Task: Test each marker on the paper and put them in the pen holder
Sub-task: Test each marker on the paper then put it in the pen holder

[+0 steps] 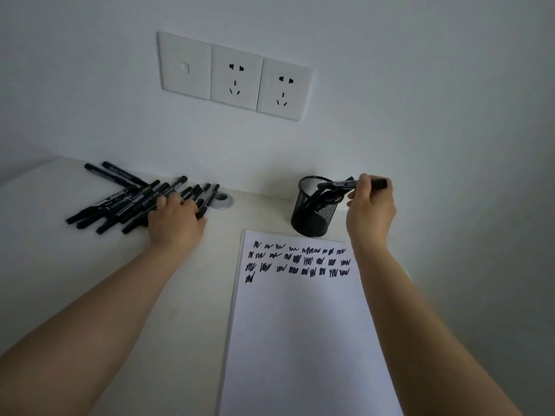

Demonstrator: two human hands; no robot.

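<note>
A pile of black markers [126,196] lies at the back left of the white desk. My left hand [175,219] rests on the pile's right end, fingers curled over a marker [204,208]. A black mesh pen holder [313,217] stands behind the paper with several markers inside. My right hand [369,208] holds a black marker [342,184] nearly level over the holder's rim. The white paper [300,325] lies in front, with rows of black scribbles [297,262] near its top.
A grey cable grommet [223,202] sits in the desk just right of the marker pile. Three white wall plates, two of them sockets [235,75], are on the wall behind. The desk's right edge runs close beside the paper.
</note>
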